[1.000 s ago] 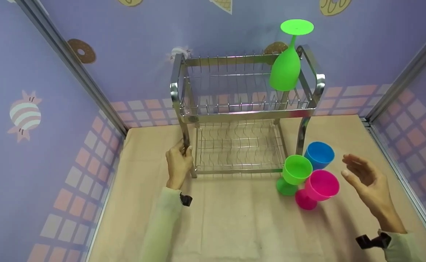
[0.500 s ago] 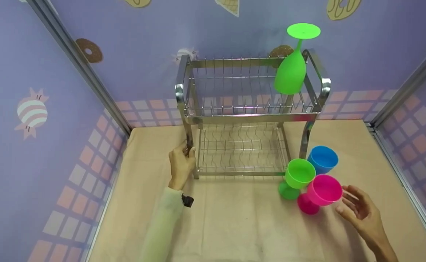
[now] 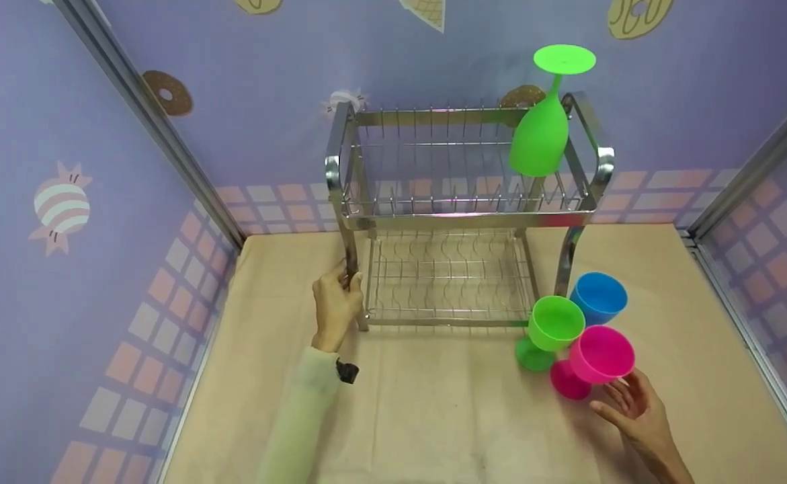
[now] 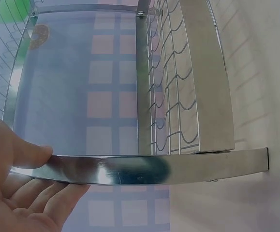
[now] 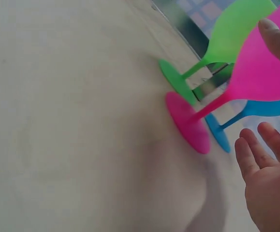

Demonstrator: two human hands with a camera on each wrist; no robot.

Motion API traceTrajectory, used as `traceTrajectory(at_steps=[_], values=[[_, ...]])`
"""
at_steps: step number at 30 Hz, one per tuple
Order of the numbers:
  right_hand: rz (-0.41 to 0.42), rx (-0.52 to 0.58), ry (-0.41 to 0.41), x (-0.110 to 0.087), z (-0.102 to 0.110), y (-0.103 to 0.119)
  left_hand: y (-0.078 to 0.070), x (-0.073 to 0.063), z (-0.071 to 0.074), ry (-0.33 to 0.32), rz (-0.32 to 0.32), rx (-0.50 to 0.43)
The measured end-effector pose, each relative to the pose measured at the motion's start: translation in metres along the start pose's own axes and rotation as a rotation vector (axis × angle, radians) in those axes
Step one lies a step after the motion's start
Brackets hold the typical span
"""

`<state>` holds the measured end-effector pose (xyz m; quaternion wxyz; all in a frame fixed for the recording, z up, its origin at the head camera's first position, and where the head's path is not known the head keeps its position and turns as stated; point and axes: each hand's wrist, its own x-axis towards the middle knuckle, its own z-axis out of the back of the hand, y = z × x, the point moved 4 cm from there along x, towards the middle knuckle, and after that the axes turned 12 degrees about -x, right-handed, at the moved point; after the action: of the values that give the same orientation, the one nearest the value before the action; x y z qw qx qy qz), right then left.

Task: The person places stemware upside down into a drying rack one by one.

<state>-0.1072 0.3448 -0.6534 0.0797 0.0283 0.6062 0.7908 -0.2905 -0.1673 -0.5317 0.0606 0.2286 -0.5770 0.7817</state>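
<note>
Pink goblet (image 3: 598,363) upright, seen just ahead-left of right hand (image 3: 640,418), nearer one; thumb and fingers held spread, contact unclear. Rack post (image 4: 193,168) gripped by left hand (image 3: 336,304), well apart.

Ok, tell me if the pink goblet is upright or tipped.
Upright: the pink goblet stands on its round foot, its bowl opening upward.

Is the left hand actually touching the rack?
Touching. The left wrist view shows it plainly: the left hand grips the rack post, thumb on one edge and fingers at the other.
</note>
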Motion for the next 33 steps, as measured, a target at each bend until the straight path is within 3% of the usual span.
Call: traceTrajectory(at_steps=[6,20,27,33], values=[[0.059,0.114,-0.039,0.001,-0.015,-0.003,-0.001,0.0,0.002,-0.001,0.003,-0.007],[-0.041,0.078,-0.147,0.009,-0.023,0.002,0.001,-0.001,0.001,0.012,0.041,0.012],[-0.008,0.114,-0.152,0.01,-0.02,0.005,0.001,-0.001,0.002,0.008,0.048,0.015],[-0.023,0.067,-0.161,0.013,-0.022,0.007,0.001,0.0,0.002,0.003,0.048,0.009]])
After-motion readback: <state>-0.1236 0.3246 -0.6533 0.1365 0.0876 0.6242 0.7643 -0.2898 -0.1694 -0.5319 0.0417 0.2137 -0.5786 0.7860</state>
